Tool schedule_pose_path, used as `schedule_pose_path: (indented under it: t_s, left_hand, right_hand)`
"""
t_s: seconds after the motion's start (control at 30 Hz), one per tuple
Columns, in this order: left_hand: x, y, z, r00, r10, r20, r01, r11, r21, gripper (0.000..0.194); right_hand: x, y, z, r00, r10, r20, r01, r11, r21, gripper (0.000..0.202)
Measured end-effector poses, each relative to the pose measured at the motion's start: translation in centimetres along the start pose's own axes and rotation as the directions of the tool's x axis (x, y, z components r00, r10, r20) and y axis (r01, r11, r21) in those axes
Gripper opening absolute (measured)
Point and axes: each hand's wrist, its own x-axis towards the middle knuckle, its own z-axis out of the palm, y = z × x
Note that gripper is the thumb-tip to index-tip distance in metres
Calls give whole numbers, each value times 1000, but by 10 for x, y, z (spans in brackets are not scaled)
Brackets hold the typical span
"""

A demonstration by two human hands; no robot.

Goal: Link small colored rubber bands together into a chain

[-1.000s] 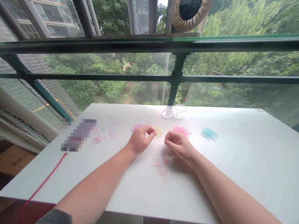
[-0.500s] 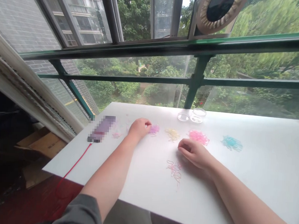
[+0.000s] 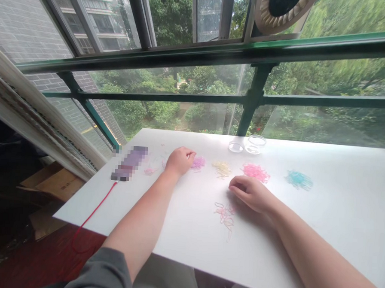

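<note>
My left hand (image 3: 179,160) is at the left edge of a pile of purple rubber bands (image 3: 198,163), its thumb and fingers pinched together. What the pinch holds, if anything, is too small to make out. My right hand (image 3: 252,193) rests on the white table, fingers curled in towards the thumb; the inside of the curl is hidden. Just beyond it lies a pile of pink rubber bands (image 3: 256,173). In front of its fingertips is a loose mixed heap of pinkish bands (image 3: 225,216). Yellow bands (image 3: 221,169) lie between the two hands.
Blue-green bands (image 3: 299,179) lie to the right. Two clear round containers (image 3: 255,144) stand at the table's (image 3: 344,203) far edge. A blurred-out phone-like object (image 3: 130,163) with a red cable (image 3: 94,218) is on the left. A green railing (image 3: 197,60) runs behind.
My left hand's thumb and fingertips have closed together at the purple pile, where a gap showed before. The right hand stays where it was. The view has shifted slightly.
</note>
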Motion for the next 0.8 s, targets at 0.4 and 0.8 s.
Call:
schedule_pose_path:
  t_s: [0.4,0.8]
  left_hand:
    - [0,-6,7,989,-36,-141,5,976,-216,16]
    - [-8,1,14,987,97,125,-75,983,-166,63]
  right_hand:
    - [-1,-2,-1,1000,0,1,0,1000,4,16]
    - [0,0,-5,1000,24,6,-24,1000,-14,17]
